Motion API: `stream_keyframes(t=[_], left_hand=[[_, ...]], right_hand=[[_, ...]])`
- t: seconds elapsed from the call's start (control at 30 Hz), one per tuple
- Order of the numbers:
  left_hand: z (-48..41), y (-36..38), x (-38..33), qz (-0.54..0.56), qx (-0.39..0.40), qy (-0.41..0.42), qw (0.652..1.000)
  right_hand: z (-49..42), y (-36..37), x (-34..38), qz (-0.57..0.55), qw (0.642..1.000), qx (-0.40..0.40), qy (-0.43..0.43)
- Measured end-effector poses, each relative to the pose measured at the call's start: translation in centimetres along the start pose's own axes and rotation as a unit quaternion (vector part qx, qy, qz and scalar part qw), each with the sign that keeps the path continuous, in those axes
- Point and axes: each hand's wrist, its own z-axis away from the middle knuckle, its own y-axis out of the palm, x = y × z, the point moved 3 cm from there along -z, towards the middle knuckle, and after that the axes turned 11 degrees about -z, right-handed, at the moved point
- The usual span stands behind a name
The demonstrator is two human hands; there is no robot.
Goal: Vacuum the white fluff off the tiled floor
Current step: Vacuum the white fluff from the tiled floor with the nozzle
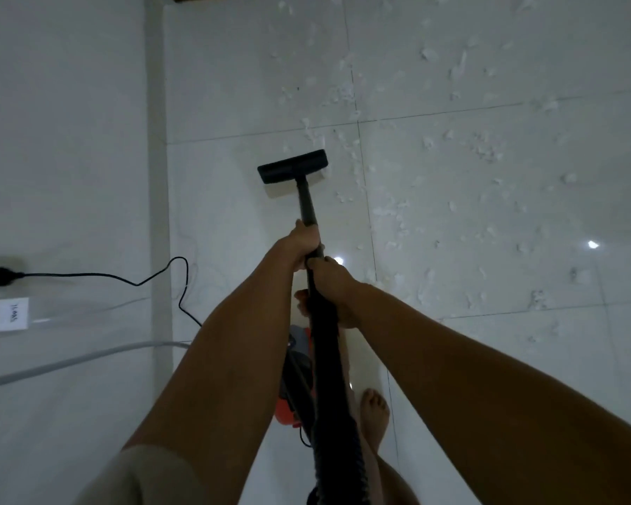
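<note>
A black vacuum wand [306, 204] runs from my hands down to a flat black floor nozzle [293, 166] that lies on the pale tiled floor [234, 85]. My left hand [302, 246] grips the wand higher up, and my right hand [329, 277] grips it just behind, where the ribbed black hose [330, 377] begins. White fluff [481, 147] is scattered over the tiles to the right of and beyond the nozzle, with some bits touching its far right corner.
The orange and grey vacuum body [294, 380] sits on the floor by my bare feet [374, 413]. Its black cord [153, 277] leads left to a plug in a wall socket [2, 277]. A white wall [59, 140] and a grey pipe [70, 362] bound the left side.
</note>
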Motion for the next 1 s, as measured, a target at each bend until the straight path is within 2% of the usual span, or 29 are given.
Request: stream_keyframes(t=[0.23, 0.4, 0.6, 0.73, 1.0], left_hand=[[-5.3, 0.4, 1.2, -0.048, 0.042, 0.017, 0.998], [-5.0, 1.0, 1.9, -0.055, 0.072, 0.007, 0.996], [-6.0, 1.8, 3.5, -0.083, 0.090, -0.002, 0.993], [-6.9, 1.3, 4.8, -0.086, 0.087, -0.006, 0.993], [-10.6, -0.8, 4.1, -0.106, 0.098, -0.003, 0.989]], right_hand=[[-5.4, 0.0, -1.1, 0.003, 0.998, -0.037, -0.058], [-5.9, 0.3, -1.9, 0.030, 0.995, -0.077, -0.052], [-9.1, -0.4, -5.3, 0.113, 0.987, -0.109, -0.046], [-7.3, 0.8, -4.3, 0.077, 0.991, -0.085, -0.064], [-10.8, 2.4, -3.1, -0.007, 0.997, -0.065, -0.046]])
